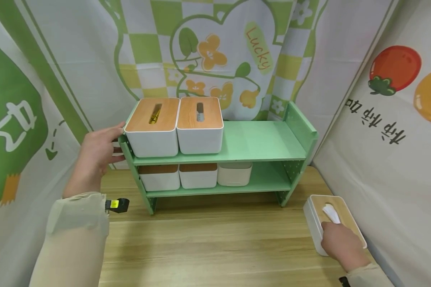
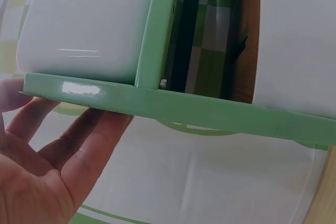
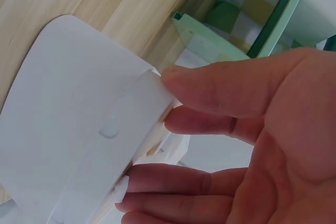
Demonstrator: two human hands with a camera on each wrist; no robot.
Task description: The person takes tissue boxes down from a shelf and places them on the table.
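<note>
A green two-tier shelf (image 1: 258,137) stands on the wooden table. My left hand (image 1: 97,153) holds its left side panel (image 2: 210,111) near the top, thumb at the panel's end and fingers along the outer face. At the table's right side sits a white tissue box (image 1: 310,223) with a wood-look lid and a white tissue (image 1: 331,213) poking from its slot. My right hand (image 1: 344,244) grips this box; in the right wrist view the thumb (image 3: 210,85) lies at the white wall's edge, and the other fingers reach over the lid beside the slot.
Two white boxes with wooden lids, one (image 1: 152,139) at the left and one (image 1: 201,139) beside it, fill the upper tier's left half. Below stand two similar boxes (image 1: 159,179) and a cream container (image 1: 234,175). Printed curtains (image 1: 373,159) hang close behind and at both sides.
</note>
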